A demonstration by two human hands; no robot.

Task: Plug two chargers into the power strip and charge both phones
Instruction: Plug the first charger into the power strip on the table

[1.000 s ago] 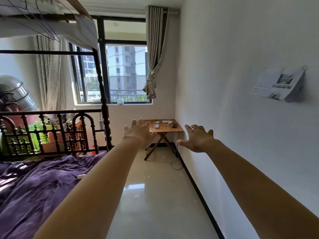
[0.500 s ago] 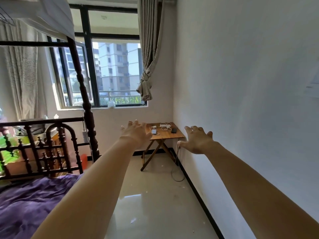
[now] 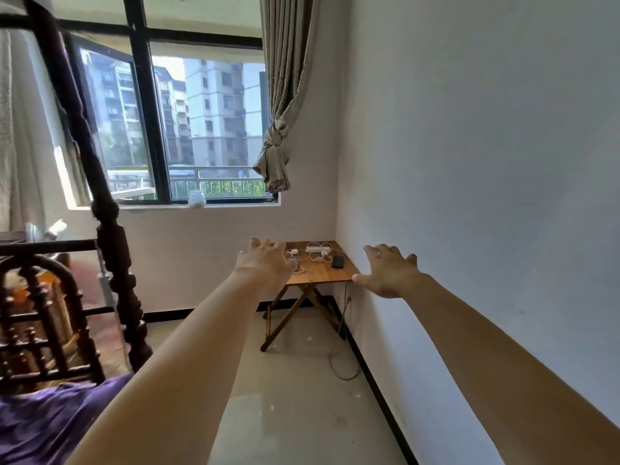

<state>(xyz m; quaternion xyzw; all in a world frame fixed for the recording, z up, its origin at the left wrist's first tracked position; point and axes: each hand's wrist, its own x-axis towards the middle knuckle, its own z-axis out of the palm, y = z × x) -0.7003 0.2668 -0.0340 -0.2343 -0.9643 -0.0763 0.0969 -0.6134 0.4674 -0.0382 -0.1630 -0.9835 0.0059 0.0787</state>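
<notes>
A small wooden folding table (image 3: pixel 317 275) stands in the far right corner under the window. On it lie a white power strip (image 3: pixel 317 249), a white charger (image 3: pixel 294 252) with tangled white cables (image 3: pixel 318 258), and a dark phone (image 3: pixel 338 262). A second, bluish phone (image 3: pixel 295 263) peeks out from behind my left hand. My left hand (image 3: pixel 265 263) and my right hand (image 3: pixel 389 273) are both stretched forward at arm's length, fingers spread, holding nothing, still well short of the table.
A dark wooden bed frame (image 3: pixel 114 263) with a purple blanket (image 3: pixel 50 424) fills the left side. The white wall (image 3: pixel 486 196) runs close on the right. A cord (image 3: pixel 342 347) hangs from the table onto the glossy floor (image 3: pixel 302 414). A knotted curtain (image 3: pixel 278 139) hangs by the window.
The view has moved forward past the bed toward the table, which now looks larger. Both hands stay outstretched and empty.
</notes>
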